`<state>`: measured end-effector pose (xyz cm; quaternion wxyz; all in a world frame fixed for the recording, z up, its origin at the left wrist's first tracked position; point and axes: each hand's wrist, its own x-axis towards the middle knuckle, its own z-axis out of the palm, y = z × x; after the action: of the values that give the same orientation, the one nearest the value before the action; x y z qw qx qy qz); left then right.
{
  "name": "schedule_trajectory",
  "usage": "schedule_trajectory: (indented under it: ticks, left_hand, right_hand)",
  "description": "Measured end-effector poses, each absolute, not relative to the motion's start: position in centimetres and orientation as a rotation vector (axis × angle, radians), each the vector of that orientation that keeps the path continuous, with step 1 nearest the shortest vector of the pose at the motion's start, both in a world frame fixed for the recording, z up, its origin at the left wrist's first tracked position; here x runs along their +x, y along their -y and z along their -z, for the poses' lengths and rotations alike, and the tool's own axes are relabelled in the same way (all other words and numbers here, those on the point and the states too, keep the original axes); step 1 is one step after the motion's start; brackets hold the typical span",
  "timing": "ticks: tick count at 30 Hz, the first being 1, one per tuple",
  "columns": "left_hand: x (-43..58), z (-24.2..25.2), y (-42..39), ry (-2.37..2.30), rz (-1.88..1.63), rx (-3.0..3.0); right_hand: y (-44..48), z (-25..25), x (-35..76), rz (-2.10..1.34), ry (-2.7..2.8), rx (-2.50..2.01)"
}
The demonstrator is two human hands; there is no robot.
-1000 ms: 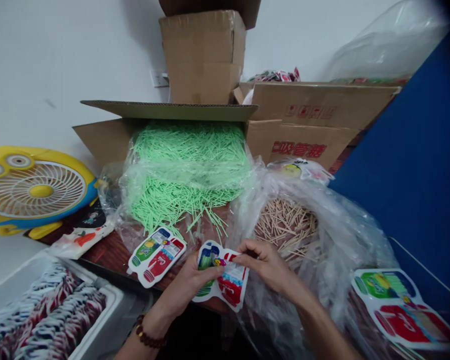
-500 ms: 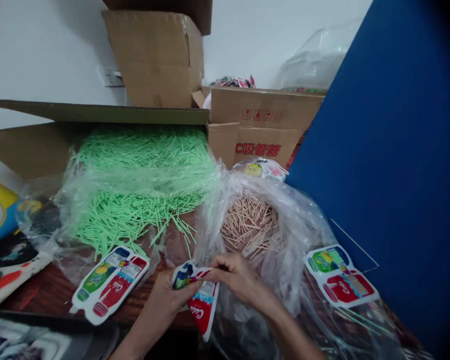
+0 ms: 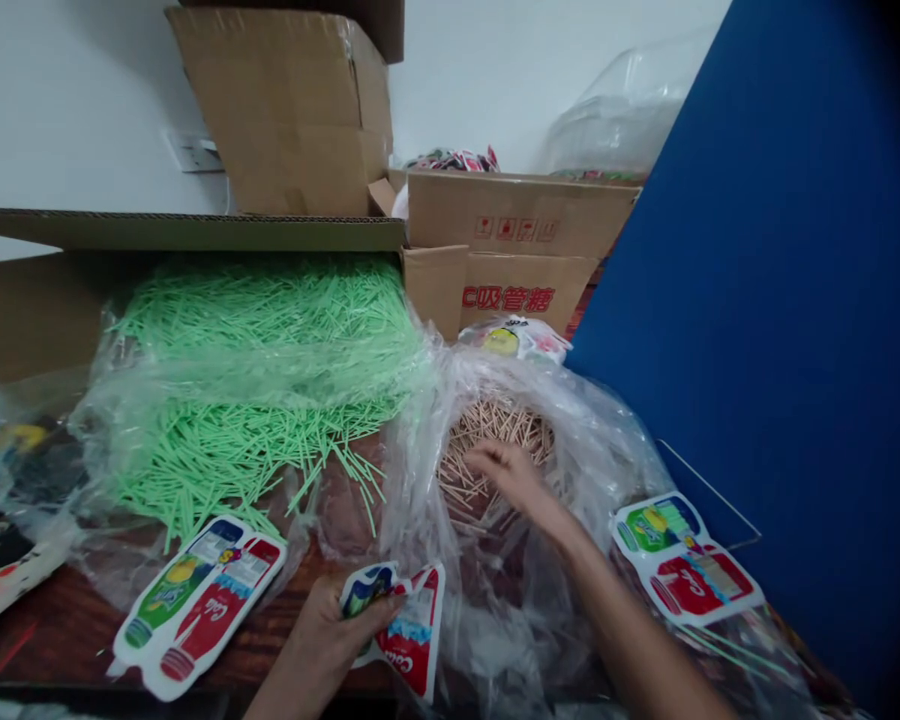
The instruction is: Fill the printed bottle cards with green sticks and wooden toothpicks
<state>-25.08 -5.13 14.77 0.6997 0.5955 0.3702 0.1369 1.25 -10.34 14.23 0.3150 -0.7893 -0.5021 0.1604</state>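
My left hand (image 3: 328, 625) grips a printed plastic pouch (image 3: 414, 645) shaped like paired soda bottles, one half green and blue, the other red with "Cola" on it. The pouch is bent and its upper edge looks parted near my thumb. Over a heap of short light-brown sticks (image 3: 521, 425) in a clear plastic bag, my right hand (image 3: 516, 480) is closed with curled fingers. Whether a stick is between those fingers I cannot make out. A matching flat pouch (image 3: 199, 605) lies to the left, and another pouch (image 3: 686, 560) lies on the right.
Thin green sticks (image 3: 270, 440) spill from a bag in an open carton (image 3: 22, 310). Behind the brown sticks stands a cardboard box (image 3: 517, 210) with red lettering. A blue panel (image 3: 757, 300) bounds the right side. Clear plastic film (image 3: 487, 640) drapes over the table front.
My right hand has left the pouch and moved up and forward to the brown sticks. My left hand keeps the pouch, whose top now looks more parted. The view has shifted slightly.
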Motion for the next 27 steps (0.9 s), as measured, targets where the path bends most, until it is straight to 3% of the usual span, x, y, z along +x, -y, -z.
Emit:
schedule_trajectory:
  ticks: [5, 12, 22, 27]
  left_hand:
    - [-24.9, -13.3, 5.8, -0.843, -0.336, 1.240]
    - [-25.3, -12.8, 5.4, -0.902, -0.413, 1.198]
    - [-25.1, -13.3, 5.7, -0.900, -0.440, 1.147]
    - [-26.1, -14.0, 5.6, -0.937, -0.446, 1.119]
  right_hand:
    - [5.7, -13.9, 6.3, -0.168, 1.251, -2.409]
    - [1.3, -12.6, 5.2, -0.011, 1.196, -2.693]
    - [0.6, -12.1, 4.7, -0.080, 1.162, -2.763]
    - [2.5, -12.5, 7.1, -0.275, 1.269, -2.541]
